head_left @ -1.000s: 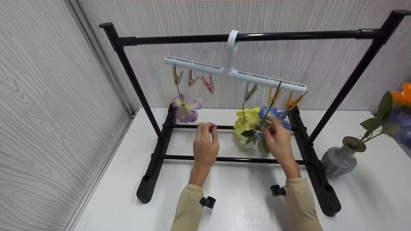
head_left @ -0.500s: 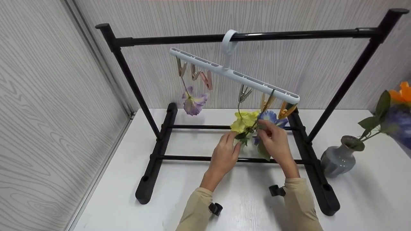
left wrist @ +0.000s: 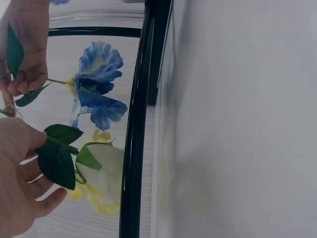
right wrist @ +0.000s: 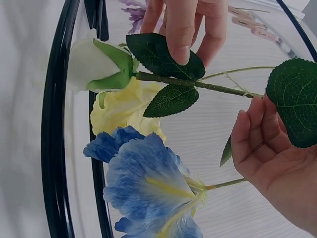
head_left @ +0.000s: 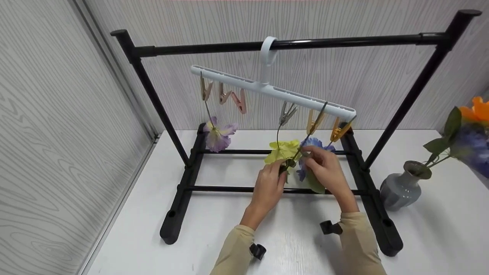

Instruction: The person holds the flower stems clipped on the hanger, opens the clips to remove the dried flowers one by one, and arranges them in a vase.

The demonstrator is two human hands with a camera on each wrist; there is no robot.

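The yellow flower hangs head down from a grey clip on the white clip hanger, just above the white table and inside the black rack. The left hand pinches one of its dark green leaves between thumb and fingertips; the right wrist view shows this plainly, with the fingers curled onto the leaf above the thick green stem, which the head view hides behind the hand. That same view shows a pale white-green bud beside the yellow petals, lost from above.

Just beside it hangs the blue flower, its thin stem running up to an orange-tan clip. The right hand holds this stem between curled fingers: the left wrist view shows the fingers closed on the stalk behind the bloom, with a leaf lying over the hand. From the head view the two blooms touch; the wrist views show them overlapping next to a black lower bar of the rack.

Only the head view takes in what lies farther off: a purple flower on the hanger's left-end clip, two pink clips holding nothing, another orange clip at the right end, and a grey vase with flowers at the table's right edge.
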